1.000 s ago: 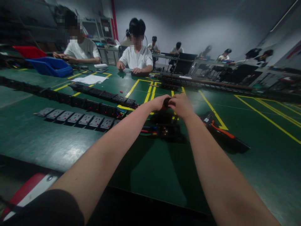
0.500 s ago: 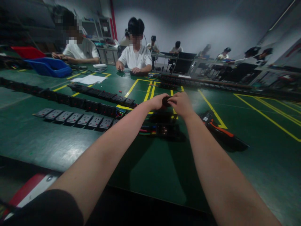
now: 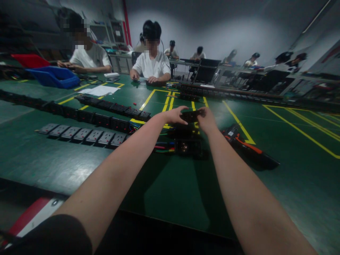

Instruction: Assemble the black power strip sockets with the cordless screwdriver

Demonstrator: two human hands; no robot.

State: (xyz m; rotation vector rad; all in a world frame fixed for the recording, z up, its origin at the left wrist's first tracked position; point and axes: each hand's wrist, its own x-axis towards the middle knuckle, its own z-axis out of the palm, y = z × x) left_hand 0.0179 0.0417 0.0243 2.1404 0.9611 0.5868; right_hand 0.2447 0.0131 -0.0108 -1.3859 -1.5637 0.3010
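Note:
Between my two hands a small black plastic part (image 3: pixel 190 116) is held above the green table. My left hand (image 3: pixel 176 115) grips its left end, thumb below and fingers on top. At its right end, my right hand (image 3: pixel 206 119) has closed its fingers on it. Just beneath lies a black box-shaped end piece (image 3: pixel 188 147) with coloured wires (image 3: pixel 163 147) running left out of it, towards a row of grey power sockets (image 3: pixel 87 135). An orange and black power tool (image 3: pixel 248 147) rests beside my right forearm.
Long black socket strips (image 3: pixel 66 111) stretch across the left side. A blue bin (image 3: pixel 53 77), a red bin (image 3: pixel 32 60) and white paper (image 3: pixel 99 90) lie farther back. Across the table (image 3: pixel 170 191) a person in a white shirt (image 3: pixel 151 65) works; another sits left.
The black part has turned so that its long side shows. My right hand has shifted slightly to its right end, and my hands are farther apart.

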